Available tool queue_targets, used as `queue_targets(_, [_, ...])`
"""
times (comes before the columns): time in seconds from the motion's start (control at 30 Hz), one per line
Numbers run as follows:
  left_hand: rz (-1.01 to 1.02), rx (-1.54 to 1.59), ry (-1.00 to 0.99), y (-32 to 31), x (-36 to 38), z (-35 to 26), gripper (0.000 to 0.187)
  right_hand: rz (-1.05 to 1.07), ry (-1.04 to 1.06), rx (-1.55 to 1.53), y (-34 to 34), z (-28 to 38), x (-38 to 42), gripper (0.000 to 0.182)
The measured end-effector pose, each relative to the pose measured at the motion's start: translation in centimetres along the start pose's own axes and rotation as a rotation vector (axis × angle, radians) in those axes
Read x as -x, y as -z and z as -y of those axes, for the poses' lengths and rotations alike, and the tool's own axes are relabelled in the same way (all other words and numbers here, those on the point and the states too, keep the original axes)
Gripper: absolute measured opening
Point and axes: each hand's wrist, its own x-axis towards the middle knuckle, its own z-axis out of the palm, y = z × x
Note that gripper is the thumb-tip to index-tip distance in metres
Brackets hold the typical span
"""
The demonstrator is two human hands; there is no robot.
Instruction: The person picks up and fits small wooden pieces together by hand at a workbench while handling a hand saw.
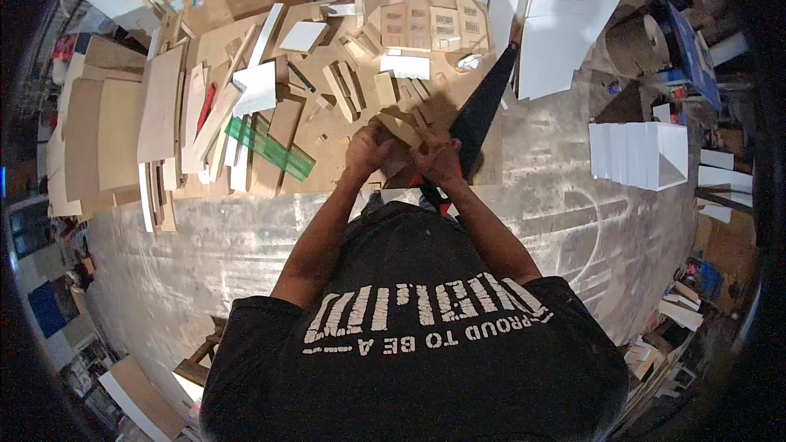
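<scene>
Both hands meet over the near edge of the brown board: the left hand (366, 153) and right hand (440, 160) each close around a small cardboard piece (401, 127) held between them. To the left lies a green ruler (270, 147). Nearer, the black shirt (409, 344) reads "PROUD TO BE A"; its larger lettering is unreadable.

Green transparent ruler (270, 147) lying aslant on the cardboard-covered surface (327, 165), at 10 o'clock from frame centre. Stacked brown boards (106, 135) at 9 o'clock. Cardboard house facade (432, 24) with cut windows at 12 o'clock, a white sheet (405, 66) just below it. Large white foam boards (557, 29) at 1 o'clock. White box (643, 154) on the concrete floor (205, 254) at 3 o'clock.
</scene>
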Motion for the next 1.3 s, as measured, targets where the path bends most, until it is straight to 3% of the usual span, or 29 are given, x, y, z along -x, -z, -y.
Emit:
queue_targets(0.03, [-0.012,-0.031,0.022,-0.2,0.3,-0.2,0.044,0.102,-0.042,0.018,0.2,0.0,-0.2,0.066])
queue_targets(0.13, [-0.013,-0.096,0.074,-0.8,0.6,0.0,0.042,-0.278,0.079,0.198,-0.9,0.1,0.0,0.068])
queue_targets(0.3, [-0.009,0.032,0.158,0.1,0.7,0.7,0.038,-0.283,0.093,0.252,-1.6,-0.9,-0.2,0.058])
queue_targets(0.4, [-0.129,-0.087,0.108,-0.4,0.3,2.0,0.032,-0.337,0.106,0.186,-2.1,-1.7,-0.1,0.052])
queue_targets(0.5, [-0.283,0.081,-0.145,1.0,-0.5,-1.2,0.027,-0.342,0.111,0.180,-2.2,-2.3,-0.2,0.050])
queue_targets(0.6, [-0.036,-0.201,-0.054,1.0,-0.9,0.2,0.020,-0.392,0.116,0.250,-3.9,-4.4,-1.3,0.049])
queue_targets(0.7, [-0.121,-0.141,-0.006,0.6,-1.0,-0.1,0.019,-0.429,0.130,0.276,-5.3,-6.3,-2.2,0.048])
queue_targets(0.83, [-0.077,-0.059,-0.052,0.9,-0.9,0.8,0.017,-0.558,0.256,0.298,-5.9,-7.6,-2.1,0.050])
queue_targets(0.93, [-0.073,-0.030,-0.066,1.1,-0.8,1.0,0.018,-0.430,0.168,0.245,-6.4,-8.6,-2.7,0.048])
queue_targets(1.23, [-0.115,0.112,-0.005,1.9,0.1,-0.4,0.031,-0.488,0.115,-0.037,-2.0,-5.7,-5.5,0.023])
queue_targets(1.3, [-0.135,0.140,-0.001,1.1,0.2,0.6,0.030,-0.409,0.167,0.052,-2.3,-5.8,-7.1,0.021])
